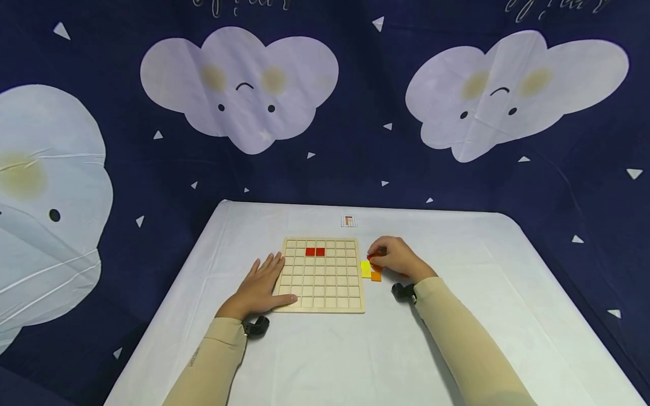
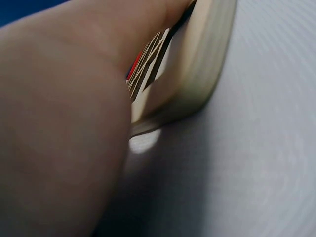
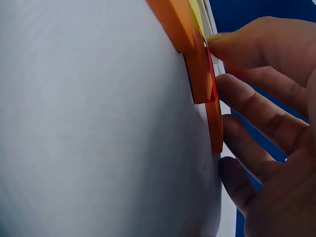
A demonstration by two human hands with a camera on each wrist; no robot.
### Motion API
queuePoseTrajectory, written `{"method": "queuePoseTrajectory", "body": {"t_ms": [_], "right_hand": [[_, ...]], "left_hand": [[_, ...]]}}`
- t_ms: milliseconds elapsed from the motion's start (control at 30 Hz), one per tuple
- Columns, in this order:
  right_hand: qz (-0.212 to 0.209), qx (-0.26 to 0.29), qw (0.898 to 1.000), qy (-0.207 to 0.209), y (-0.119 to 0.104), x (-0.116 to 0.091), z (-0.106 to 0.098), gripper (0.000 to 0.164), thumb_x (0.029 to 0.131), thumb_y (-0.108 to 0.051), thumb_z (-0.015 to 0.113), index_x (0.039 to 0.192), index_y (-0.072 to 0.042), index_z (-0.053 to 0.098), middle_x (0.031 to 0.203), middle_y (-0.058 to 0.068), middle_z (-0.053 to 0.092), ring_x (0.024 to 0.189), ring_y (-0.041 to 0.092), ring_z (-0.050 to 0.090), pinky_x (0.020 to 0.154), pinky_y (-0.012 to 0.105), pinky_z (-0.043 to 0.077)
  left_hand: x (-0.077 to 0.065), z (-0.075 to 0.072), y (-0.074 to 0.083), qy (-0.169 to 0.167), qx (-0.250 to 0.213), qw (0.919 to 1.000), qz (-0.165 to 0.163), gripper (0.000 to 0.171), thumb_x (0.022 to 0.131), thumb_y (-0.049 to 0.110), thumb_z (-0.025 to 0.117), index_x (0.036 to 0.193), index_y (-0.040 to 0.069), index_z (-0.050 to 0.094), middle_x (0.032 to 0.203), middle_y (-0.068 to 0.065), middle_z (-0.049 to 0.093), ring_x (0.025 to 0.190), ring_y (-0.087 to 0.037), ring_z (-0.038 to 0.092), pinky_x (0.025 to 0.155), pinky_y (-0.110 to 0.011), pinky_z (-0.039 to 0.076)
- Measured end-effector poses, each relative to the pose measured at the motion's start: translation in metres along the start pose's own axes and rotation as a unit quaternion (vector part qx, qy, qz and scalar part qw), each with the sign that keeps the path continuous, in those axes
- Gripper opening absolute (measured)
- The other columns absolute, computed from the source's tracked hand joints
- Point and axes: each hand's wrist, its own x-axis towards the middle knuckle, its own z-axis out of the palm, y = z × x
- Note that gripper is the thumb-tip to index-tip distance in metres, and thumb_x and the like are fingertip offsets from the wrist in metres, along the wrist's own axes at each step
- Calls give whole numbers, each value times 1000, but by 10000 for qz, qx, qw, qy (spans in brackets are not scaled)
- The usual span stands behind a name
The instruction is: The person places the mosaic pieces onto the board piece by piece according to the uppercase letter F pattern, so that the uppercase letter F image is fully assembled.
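A wooden grid board (image 1: 320,310) lies on the table with two red square tiles (image 1: 310,252) side by side in its second row from the far edge. My left hand (image 1: 260,286) rests spread on the board's left side, its thumb over the near left corner. In the left wrist view that hand covers much of the board's rounded corner (image 2: 197,74). Just right of the board, my right hand (image 1: 398,258) pinches a red tile (image 3: 213,81) between thumb and fingers. Under and around it lie orange tiles (image 1: 376,276) and yellow tiles (image 1: 365,269), partly hidden by the fingers.
A small printed card (image 1: 348,220) with a coloured grid pattern lies beyond the board. The white-covered table (image 1: 315,361) ends at a dark blue cloth backdrop (image 1: 355,169) with clouds. A black device is strapped to each wrist.
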Motion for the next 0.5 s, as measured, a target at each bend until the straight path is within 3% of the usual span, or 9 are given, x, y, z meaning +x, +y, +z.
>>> {"method": "queuePoseTrajectory", "body": {"t_ms": [100,300,500], "right_hand": [[93,-7,10000,-28,-2,0,1,15,90,-3,82,103,-9,80,104,3,71,95,24,63,83,38,58],[153,-333,9993,36,-3,2,1,15,89,-6,82,103,-11,80,104,0,71,97,23,61,96,43,52],[170,-414,9989,108,-4,0,1,16,88,-6,83,104,-10,80,105,2,71,98,25,61,98,46,51]], "left_hand": [[-1,0,0,14,-24,10000,6,120,86,76,65,165,-3,21,173,-18,15,159,-33,8,126,-54,0],[-1,-2,2,30,-41,10000,23,119,87,75,66,165,-3,22,173,-18,15,159,-33,8,126,-53,0],[-2,-1,2,43,-30,10000,41,119,87,74,66,165,-4,22,172,-18,15,159,-33,8,126,-53,0]]}}
